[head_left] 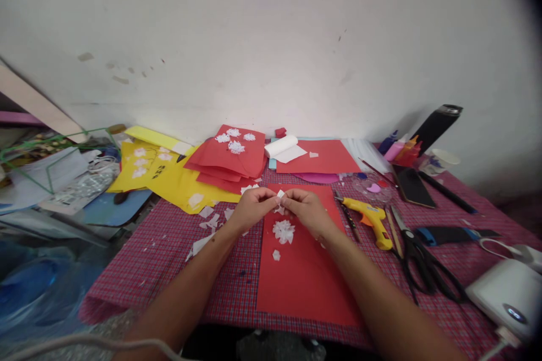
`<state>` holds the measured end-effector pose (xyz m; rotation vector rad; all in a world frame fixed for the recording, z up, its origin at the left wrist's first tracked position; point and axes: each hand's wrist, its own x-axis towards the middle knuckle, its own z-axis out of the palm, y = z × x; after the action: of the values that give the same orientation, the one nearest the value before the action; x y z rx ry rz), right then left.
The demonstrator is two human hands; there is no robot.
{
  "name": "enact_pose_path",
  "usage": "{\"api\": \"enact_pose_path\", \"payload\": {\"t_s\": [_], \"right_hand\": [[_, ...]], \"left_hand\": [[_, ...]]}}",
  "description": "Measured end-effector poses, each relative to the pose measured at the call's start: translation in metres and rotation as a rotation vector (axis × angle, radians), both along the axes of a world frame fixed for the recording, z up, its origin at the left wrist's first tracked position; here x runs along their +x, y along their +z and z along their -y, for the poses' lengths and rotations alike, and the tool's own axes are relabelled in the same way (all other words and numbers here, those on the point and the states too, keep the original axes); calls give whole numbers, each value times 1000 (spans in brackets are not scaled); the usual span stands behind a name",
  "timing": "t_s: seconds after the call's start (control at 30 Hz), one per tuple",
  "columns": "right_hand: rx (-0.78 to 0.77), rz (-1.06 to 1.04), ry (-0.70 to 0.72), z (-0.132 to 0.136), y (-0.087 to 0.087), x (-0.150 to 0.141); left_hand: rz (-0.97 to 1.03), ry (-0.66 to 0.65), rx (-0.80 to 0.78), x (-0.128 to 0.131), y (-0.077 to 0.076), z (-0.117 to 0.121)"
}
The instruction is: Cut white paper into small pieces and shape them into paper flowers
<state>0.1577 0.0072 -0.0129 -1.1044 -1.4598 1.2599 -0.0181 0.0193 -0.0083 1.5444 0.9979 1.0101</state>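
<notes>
A: What are the two hands doing?
B: The left hand (258, 206) and right hand (307, 208) meet above the red sheet (307, 282). Each has thumb and forefinger pinched on one small white piece (280, 194) between them. The other fingers look curled, but I can't tell exactly how.
A: And how many flowers?
B: One ruffled white flower (283, 232) lies on that sheet, just below the hands, with one small flat scrap (276, 255) nearer the wearer. Four more, the lacy white blossoms (236, 147), sit on the red stack (212, 161) beyond the left hand.
A: What's that stack like?
B: Several overlapping smooth sheets, their edges uneven. To its right lies one white roll (283, 146), partly unrolled.
A: Tools?
B: One glue gun (370, 217), yellow plastic with an orange trigger, and one pair of scissors (423, 259) with black looped handles, both right of the sheet. Farther back stands one black cylinder (438, 124), tilted, with a shiny rim.
A: And underneath?
B: A checked tablecloth (169, 259), red and blue, with torn white scraps (209, 221) scattered left of the sheet, too jumbled to count.
</notes>
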Motion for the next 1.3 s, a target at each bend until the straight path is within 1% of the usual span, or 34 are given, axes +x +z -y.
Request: {"api": "enact_pose_path", "payload": {"t_s": [0.1,0.2,0.43,0.63,0.87,0.97,1.07,1.17,1.3], "right_hand": [[19,30,-2,0,0,0],[5,19,3,1,1,0],[-44,-23,15,1,3,-1],[-76,-55,0,1,0,-1],[-84,-70,-38,1,2,0],[-101,-109,-28,1,4,1],[-91,-153,10,3,6,2],[-53,-121,22,4,6,1],[23,-26,-46,1,0,-1]], "left_hand": [[-51,26,38,0,-1,-1],[-71,42,62,0,-2,-1],[31,48,-15,2,-1,1],[41,47,-14,1,-1,-1],[85,69,-34,0,-7,-3],[94,91,-42,0,-9,-4],[47,116,-8,0,-9,-4],[-34,119,49,0,-6,-3],[-118,94,124,1,-1,0]]}}
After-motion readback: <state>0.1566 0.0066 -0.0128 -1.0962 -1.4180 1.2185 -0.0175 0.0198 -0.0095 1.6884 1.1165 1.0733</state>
